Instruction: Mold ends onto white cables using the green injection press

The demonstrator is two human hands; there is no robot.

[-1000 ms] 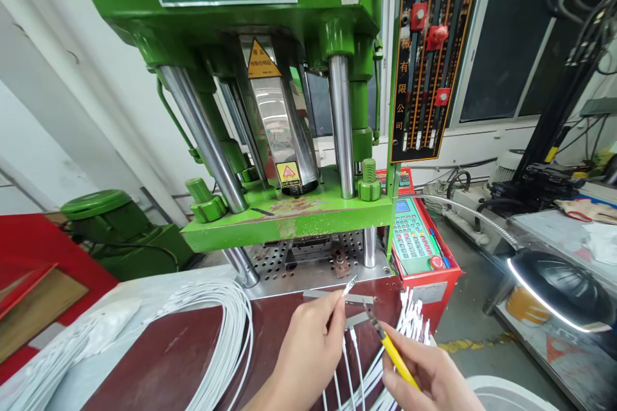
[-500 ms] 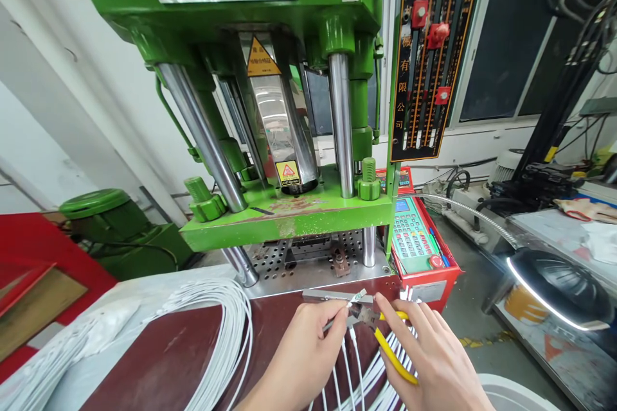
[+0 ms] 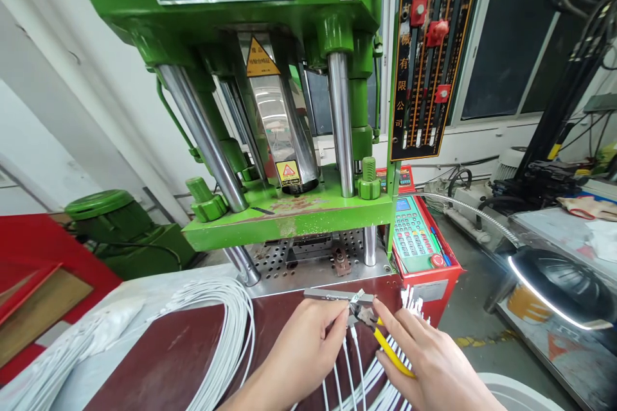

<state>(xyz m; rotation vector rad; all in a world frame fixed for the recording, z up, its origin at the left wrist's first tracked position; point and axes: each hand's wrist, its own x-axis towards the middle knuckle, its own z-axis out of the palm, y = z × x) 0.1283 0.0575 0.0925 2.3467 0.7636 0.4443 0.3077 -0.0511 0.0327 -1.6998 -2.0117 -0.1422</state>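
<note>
My left hand is closed in a pinch on a small connector at the end of a white cable. My right hand holds yellow-handled pliers, whose metal jaws touch or nearly touch the connector just right of my left fingertips. Behind the fingers lies a flat grey metal bar. Below the hands, several white cables run toward the bottom edge, partly hidden by my right hand.
A green press stands ahead above a perforated plate. Coiled white cables lie left on the dark red tabletop. A red control box and a black lamp are right.
The pliers' jaws have moved slightly left, closer to the connector, and their handles look closer together. My right hand has shifted a little with them.
</note>
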